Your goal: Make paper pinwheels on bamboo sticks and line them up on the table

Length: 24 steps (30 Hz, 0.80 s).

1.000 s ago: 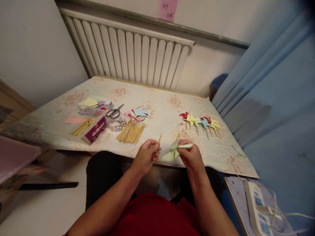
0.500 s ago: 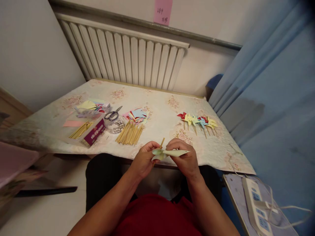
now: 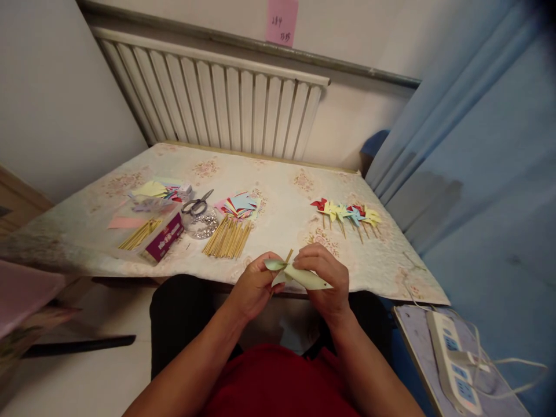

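Between my hands, at the table's front edge, is a pale green paper pinwheel on a thin wooden stick. My left hand is closed round the stick and the pinwheel's left side. Fingers of my right hand are curled against the paper on the right, gripping the pinwheel. One pointed paper blade with a small hole near its tip sticks out to the right. My fingers partly cover the stick's lower part.
On the floral-covered table lie a row of wooden sticks, coloured paper pieces, scissors over a bowl of small metal pins, and a purple-fronted box. Several finished pinwheels lie right. A power strip sits at lower right.
The pinwheel has turned, so its right blade now tips downward and shows more of its face. My right hand has shifted slightly over it. The view has moved a little.
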Available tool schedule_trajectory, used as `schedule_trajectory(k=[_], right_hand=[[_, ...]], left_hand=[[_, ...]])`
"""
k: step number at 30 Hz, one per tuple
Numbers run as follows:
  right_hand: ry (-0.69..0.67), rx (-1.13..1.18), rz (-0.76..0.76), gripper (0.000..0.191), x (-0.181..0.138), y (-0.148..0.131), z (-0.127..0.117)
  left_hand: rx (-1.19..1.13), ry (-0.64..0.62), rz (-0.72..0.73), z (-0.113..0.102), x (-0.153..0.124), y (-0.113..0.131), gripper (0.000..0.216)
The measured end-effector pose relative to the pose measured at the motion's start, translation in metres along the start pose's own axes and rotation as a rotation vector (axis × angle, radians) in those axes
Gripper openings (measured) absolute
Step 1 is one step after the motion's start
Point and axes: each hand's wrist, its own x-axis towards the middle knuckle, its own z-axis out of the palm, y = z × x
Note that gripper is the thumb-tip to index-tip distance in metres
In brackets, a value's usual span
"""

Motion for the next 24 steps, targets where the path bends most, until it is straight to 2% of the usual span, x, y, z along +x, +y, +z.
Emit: schedule_trajectory(k=[5, 24], right_hand=[[0.037, -0.06, -0.087, 0.007, -0.004, 0.0055, 0.0034], [0.053, -0.062, -0.081, 0.012, -0.0041, 0.0094, 0.0053]], left_hand=[[-0.012, -0.007, -0.003, 0.0006, 0.001, -0.0001, 0.024], [-0.01, -0.014, 0.012, 0.0042, 0.0003, -0.001, 0.022]])
